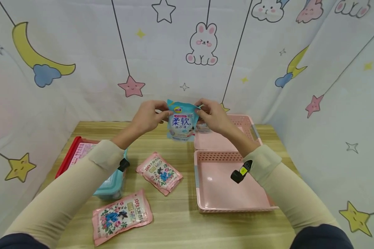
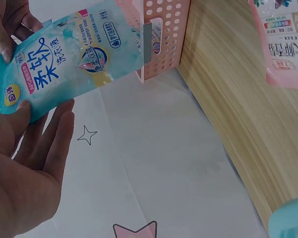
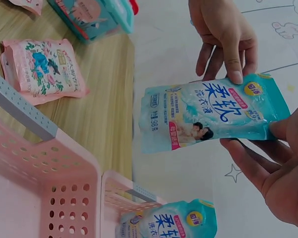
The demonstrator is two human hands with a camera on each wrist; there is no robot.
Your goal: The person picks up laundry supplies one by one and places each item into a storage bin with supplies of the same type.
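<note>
Your left hand (image 1: 151,116) and right hand (image 1: 214,117) pinch a blue pouch (image 1: 181,126) at frame centre; a matching pouch (image 3: 171,220) sits in the rear basket (image 1: 216,142), two pink packets (image 1: 160,174) seemingly outstanding, lower left.

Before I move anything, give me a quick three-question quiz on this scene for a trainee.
1. In the head view, how many pink pouches show on the table?
2. True or false: the left hand and right hand both grip the raised blue pouch.
3. Which holds another blue pouch: the near basket or the far basket?

Key: 1. Two. 2. True. 3. The far basket.
</note>
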